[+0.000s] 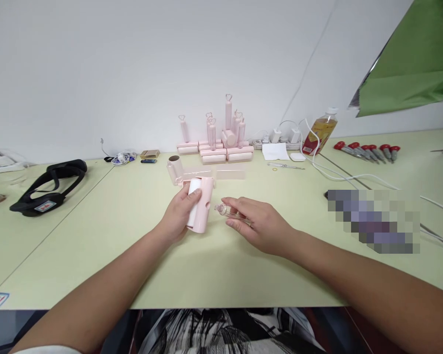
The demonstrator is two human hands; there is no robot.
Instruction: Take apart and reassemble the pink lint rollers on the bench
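My left hand (177,214) is wrapped round a pink lint roller head (206,206) with a white roll in it. A small round hole shows in the pink shell, on the side towards my right hand. My right hand (262,221) grips a clear lint roller handle (227,210), most of it covered by the fingers. The handle's tip points at the hole, with a small gap between the two. Just beyond my left hand stands a pink sticky-paper roll (174,169) with a brown core, near clear covers (231,172) lying flat.
Several pink lint rollers (214,156) stand along the wall, handles up. To the right are a bottle (321,130), white cables (332,174), tweezers (288,166) and several red-capped tubes (371,151). A black headset strap (49,187) lies left. A green sheet (413,64) hangs at upper right.
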